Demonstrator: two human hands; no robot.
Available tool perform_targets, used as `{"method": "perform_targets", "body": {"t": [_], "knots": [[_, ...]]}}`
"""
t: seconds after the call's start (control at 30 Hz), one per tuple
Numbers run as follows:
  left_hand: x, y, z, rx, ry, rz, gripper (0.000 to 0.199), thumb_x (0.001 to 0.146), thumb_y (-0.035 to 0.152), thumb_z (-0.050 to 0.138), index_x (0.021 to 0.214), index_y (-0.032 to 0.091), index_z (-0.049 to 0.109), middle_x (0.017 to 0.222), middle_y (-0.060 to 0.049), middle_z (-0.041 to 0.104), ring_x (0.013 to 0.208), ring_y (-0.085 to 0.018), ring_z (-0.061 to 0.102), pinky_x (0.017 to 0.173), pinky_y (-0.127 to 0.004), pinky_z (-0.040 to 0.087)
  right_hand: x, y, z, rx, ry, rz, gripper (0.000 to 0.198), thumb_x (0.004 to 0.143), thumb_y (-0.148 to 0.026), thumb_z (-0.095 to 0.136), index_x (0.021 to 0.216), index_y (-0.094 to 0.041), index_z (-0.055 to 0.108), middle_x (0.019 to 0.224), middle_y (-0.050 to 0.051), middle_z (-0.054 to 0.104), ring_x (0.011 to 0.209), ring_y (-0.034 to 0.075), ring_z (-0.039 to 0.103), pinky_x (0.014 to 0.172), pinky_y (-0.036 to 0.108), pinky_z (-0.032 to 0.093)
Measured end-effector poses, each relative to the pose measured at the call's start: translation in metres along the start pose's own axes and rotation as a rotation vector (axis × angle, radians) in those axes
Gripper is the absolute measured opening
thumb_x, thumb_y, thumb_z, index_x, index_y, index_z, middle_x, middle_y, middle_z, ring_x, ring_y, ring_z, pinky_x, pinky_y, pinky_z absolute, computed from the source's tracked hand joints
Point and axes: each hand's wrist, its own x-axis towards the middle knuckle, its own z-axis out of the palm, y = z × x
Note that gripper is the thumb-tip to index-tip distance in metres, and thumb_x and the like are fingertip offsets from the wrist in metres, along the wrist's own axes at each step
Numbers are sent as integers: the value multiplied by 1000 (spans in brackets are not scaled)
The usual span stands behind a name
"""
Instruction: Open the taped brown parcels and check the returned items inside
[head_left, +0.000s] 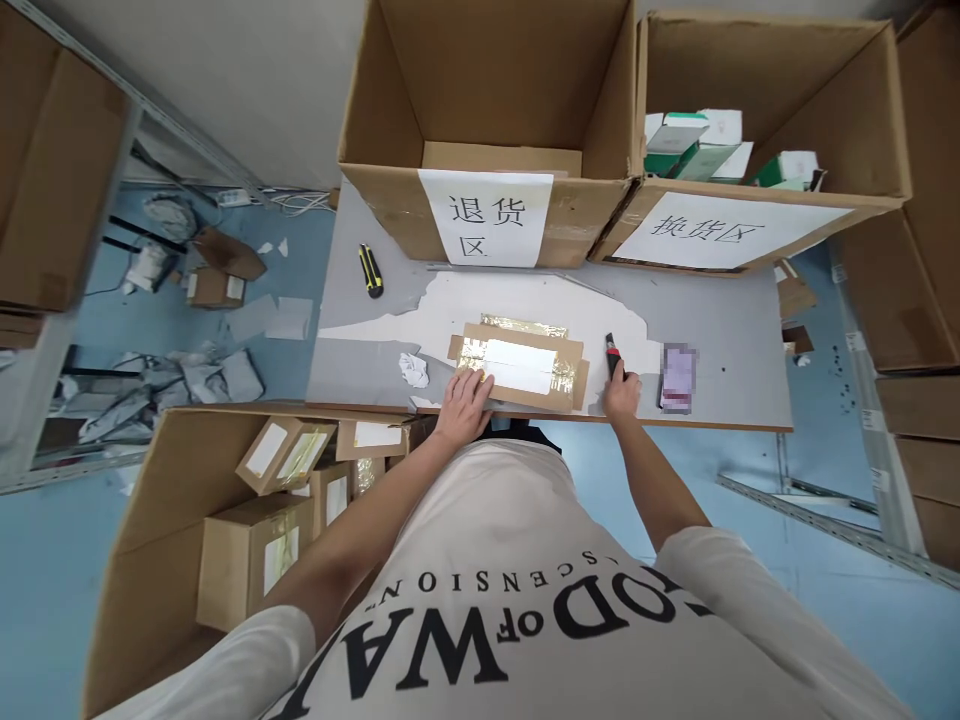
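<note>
One carton [521, 368], knife [613, 352], 退货区 sign [487, 222]

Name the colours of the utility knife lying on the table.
The utility knife is yellow and black, best seen in the head view.

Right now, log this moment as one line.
left hand: on taped cardboard box | right hand: holding red-black utility knife | yellow-black utility knife: on gray table
</note>
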Motion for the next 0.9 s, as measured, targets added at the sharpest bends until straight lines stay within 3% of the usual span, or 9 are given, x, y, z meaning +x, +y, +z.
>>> {"method": "perform_targets", "body": {"t": [0.17,0.3,0.37,0.47,0.53,0.6,0.73,0.9], "knots": [[-11,-4,-1,-73,70,42,56,88,29,50,141,13,40,146,-20,40,141,-33,30,113,-52,27,4,7,14,40,39,-20,64,87,-19,36,150,-17,27,128,22,39,115,36,41,93,53,38],[-24,-19,-7,-118,134,45,61,87,41,54,140,15,40,148,-20,36,143,-34,26,115,-53,24,1,9,15,57,104,-69,64,85,-21,40,149,-18,30,134,22,35,121,38,37,97,57,35],[-28,-38,-9,-149,184,-53,64,86,45,54,140,13,40,149,-21,34,143,-35,25,115,-53,23,-3,10,11,77,175,-109,64,86,-24,41,148,-19,30,140,21,31,125,39,34,99,60,33],[-29,-80,-5,-200,231,-418,61,88,42,49,139,10,38,150,-24,29,142,-35,26,114,-52,25,-17,11,3,164,252,-201,64,88,-30,41,149,-19,28,141,19,31,126,37,34,102,58,32],[-24,-108,3,-227,157,-692,68,84,43,56,138,7,38,149,-25,29,141,-37,27,114,-53,26,-30,9,-3,236,262,-270,64,89,-34,40,150,-19,26,139,18,33,125,35,35,103,56,32],[-16,-131,14,-236,39,-834,77,76,44,66,139,8,37,149,-25,30,142,-40,25,114,-53,24,-44,6,-6,291,242,-320,65,90,-37,38,150,-17,25,137,18,35,125,34,36,104,56,33],[1,-148,33,-249,-55,-851,81,72,38,72,140,13,37,151,-22,30,142,-39,25,114,-51,27,-67,-4,-8,351,161,-358,65,91,-40,37,150,-15,25,136,20,35,130,34,33,106,57,33],[14,-148,48,-264,-88,-855,62,73,21,68,132,16,47,143,-19,41,132,-33,41,109,-46,33,-78,-12,-9,382,54,-359,65,91,-42,38,150,-16,25,137,19,33,130,33,36,104,54,39]]}}
